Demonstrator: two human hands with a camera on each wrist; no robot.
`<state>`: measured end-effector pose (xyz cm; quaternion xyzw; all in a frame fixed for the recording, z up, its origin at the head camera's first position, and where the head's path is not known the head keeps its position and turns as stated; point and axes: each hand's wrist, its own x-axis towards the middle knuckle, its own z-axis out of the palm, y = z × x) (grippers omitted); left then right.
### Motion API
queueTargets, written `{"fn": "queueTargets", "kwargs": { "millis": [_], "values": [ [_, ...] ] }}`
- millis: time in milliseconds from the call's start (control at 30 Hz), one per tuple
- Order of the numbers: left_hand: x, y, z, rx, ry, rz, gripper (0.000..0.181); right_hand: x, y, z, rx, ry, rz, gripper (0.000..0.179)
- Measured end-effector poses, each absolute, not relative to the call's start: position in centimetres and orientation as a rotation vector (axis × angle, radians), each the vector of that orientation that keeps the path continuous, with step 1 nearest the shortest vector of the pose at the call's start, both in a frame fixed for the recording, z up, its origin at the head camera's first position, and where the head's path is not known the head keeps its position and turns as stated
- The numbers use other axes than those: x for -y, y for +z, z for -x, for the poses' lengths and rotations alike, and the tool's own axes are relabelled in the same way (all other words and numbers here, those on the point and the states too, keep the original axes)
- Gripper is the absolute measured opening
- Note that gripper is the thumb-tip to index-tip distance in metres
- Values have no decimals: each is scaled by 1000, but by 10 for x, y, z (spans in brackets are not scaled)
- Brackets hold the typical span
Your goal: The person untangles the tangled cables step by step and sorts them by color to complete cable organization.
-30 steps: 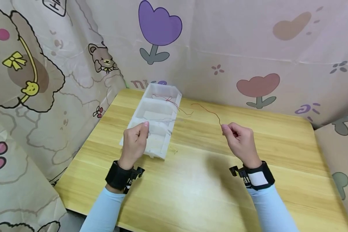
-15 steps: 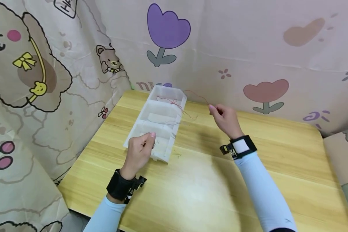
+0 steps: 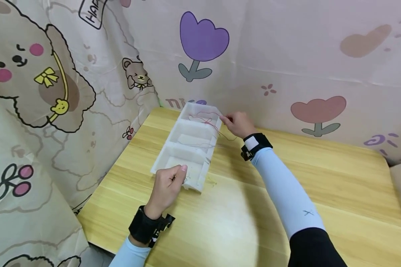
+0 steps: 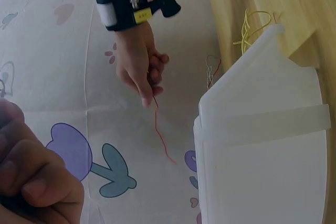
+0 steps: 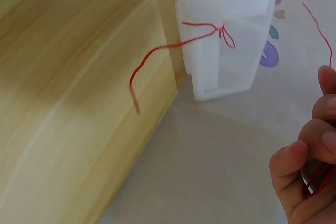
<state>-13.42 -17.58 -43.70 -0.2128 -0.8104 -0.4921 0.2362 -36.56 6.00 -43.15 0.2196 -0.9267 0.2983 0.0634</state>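
Observation:
In the head view my right hand (image 3: 240, 124) pinches a red thread (image 4: 160, 129) beside the far end of a white three-compartment box (image 3: 204, 174). The thread's free end reaches over that far compartment, and in the right wrist view more red strand shows within the curled fingers. Another red thread (image 5: 173, 45), with a small loop, lies in the far compartment and hangs over its side. My left hand (image 3: 168, 185) is curled in front of the near compartment, thumb on top; I see nothing in it, though its palm is hidden.
A pale thread (image 3: 200, 145) lies across the middle compartment. Yellow thread (image 4: 252, 30) hangs at the box's near end. The wooden table (image 3: 320, 178) backs onto a printed curtain (image 3: 254, 44), with another curtain along the left.
My right hand has moved left and away from me, bringing the red thread from over the table to the box's far compartment. My left hand stays curled near the box's near end.

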Motion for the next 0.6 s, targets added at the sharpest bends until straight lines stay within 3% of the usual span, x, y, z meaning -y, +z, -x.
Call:
{"fn": "queueTargets", "kwargs": {
  "millis": [200, 600],
  "values": [
    [177, -446, 131, 2251, -1366, 577, 47, -41, -438, 379, 2818, 973, -655, 35],
    [176, -437, 133, 2226, -1367, 581, 45, 2, -443, 401, 2973, 843, -657, 44]
  ]
}}
